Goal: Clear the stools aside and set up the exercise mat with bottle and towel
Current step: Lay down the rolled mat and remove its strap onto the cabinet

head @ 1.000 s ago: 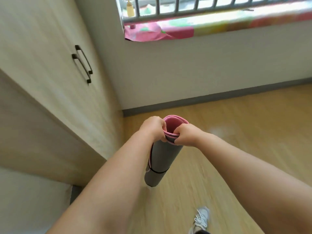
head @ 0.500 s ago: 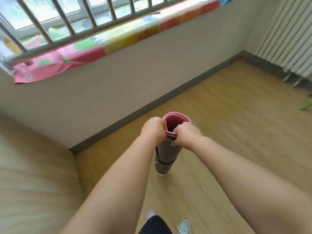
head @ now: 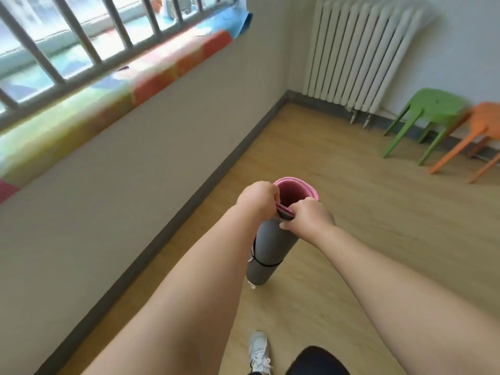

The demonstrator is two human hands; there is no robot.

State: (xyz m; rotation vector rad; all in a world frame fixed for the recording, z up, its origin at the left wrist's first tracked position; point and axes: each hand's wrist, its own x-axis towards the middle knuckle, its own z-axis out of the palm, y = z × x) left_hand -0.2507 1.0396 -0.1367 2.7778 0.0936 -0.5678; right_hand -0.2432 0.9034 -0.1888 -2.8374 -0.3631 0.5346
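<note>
Pale wood flooring (head: 351, 212) fills a bare corner room, with a barred window (head: 89, 47) at the upper left of the frame and a multicoloured cloth (head: 151, 77) spread along its sill. At centre frame you hold a rolled exercise mat (head: 270, 247), grey outside and pink inside, nearly upright with its open end towards you. Your left hand (head: 258, 200) and right hand (head: 308, 217) both pinch the near edge of that top rim, fingers curled tight on the layers. A thin black strap (head: 266, 264) circles the roll near its lower end; whether that end touches the floor cannot be told. At the upper right a white radiator (head: 359, 55) stands against the far wall. A green stool (head: 433, 104) and an orange stool (head: 484, 123) sit side by side just right of it, well apart from the mat. One white sneaker (head: 258, 347) shows at the bottom edge.
</note>
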